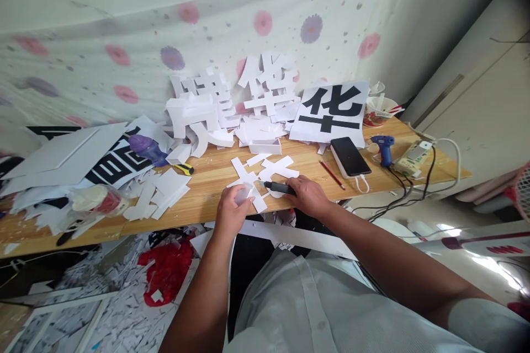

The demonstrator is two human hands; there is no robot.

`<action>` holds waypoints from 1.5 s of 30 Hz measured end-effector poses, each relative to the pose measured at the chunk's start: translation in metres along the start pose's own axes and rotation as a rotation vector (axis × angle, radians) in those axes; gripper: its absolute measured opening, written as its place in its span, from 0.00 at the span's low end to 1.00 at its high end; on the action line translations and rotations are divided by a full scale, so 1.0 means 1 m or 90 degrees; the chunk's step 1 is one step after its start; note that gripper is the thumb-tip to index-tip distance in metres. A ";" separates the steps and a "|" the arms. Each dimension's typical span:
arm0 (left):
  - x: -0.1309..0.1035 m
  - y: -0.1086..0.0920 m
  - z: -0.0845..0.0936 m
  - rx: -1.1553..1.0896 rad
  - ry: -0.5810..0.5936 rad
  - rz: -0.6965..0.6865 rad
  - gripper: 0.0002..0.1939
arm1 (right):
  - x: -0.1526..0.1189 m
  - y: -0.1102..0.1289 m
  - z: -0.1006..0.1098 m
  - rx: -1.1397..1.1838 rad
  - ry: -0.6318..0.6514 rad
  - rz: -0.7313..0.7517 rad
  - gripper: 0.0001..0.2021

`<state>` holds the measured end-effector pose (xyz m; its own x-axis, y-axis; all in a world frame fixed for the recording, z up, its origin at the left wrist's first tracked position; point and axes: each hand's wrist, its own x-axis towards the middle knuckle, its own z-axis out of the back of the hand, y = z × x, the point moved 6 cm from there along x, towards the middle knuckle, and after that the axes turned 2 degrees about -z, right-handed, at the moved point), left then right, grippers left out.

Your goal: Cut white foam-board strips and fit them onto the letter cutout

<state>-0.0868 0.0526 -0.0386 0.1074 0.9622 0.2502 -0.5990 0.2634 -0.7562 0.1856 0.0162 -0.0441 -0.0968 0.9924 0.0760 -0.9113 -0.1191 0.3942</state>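
Our left hand (231, 205) pinches a white piece (245, 194) | our right hand (307, 194) grips the black-handled knife (280, 187) — lying crosswise, tip leftward, near that piece | white cut-outs (285, 167) just beyond us

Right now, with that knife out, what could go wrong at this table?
The knife in the right hand has its blade pointing toward the left hand, so a slip might cut that hand. The red pencil lies near the front edge of the table; a nudge could send it off.
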 end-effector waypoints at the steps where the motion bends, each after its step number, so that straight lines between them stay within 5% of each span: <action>1: 0.004 0.002 -0.001 -0.001 0.010 0.002 0.19 | 0.002 0.001 -0.001 -0.010 -0.008 0.001 0.11; 6: 0.020 0.007 -0.003 0.000 0.045 0.019 0.17 | 0.011 0.009 -0.012 -0.026 -0.024 0.007 0.11; 12: 0.001 -0.016 0.014 0.012 -0.046 -0.034 0.16 | 0.018 0.022 -0.016 -0.003 -0.041 0.016 0.08; 16: -0.016 -0.042 0.052 0.090 -0.075 -0.107 0.16 | 0.005 0.012 -0.012 0.086 -0.065 -0.039 0.12; 20: -0.018 -0.073 0.105 0.214 -0.108 -0.139 0.16 | -0.010 0.002 -0.004 0.363 -0.078 -0.101 0.19; 22: -0.019 -0.097 0.111 0.245 -0.077 -0.191 0.17 | -0.014 0.007 0.002 0.521 -0.048 -0.127 0.22; 24: -0.024 -0.123 0.094 0.261 0.014 -0.258 0.16 | -0.017 0.019 0.009 0.700 0.006 -0.159 0.25; 28: -0.045 -0.157 0.033 0.296 0.152 -0.351 0.12 | -0.027 0.048 0.030 0.928 0.075 -0.154 0.25; 33: -0.061 -0.164 -0.011 0.245 0.186 -0.373 0.09 | -0.047 0.048 0.036 1.003 0.097 -0.208 0.30; 36: -0.065 -0.162 -0.022 0.215 0.185 -0.378 0.23 | -0.054 0.037 0.034 0.971 0.076 -0.227 0.32; 40: -0.076 -0.139 -0.031 0.223 0.204 -0.356 0.47 | -0.062 0.010 0.031 0.941 0.026 -0.272 0.31; 45: -0.099 -0.064 -0.007 0.296 0.246 -0.243 0.50 | -0.082 -0.051 0.023 0.926 -0.046 -0.362 0.30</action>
<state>-0.0535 -0.0586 -0.0195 0.5983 0.7873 0.1487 -0.7309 0.6124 -0.3012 0.2495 -0.0595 -0.0492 0.1712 0.9172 -0.3597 0.3391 0.2879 0.8956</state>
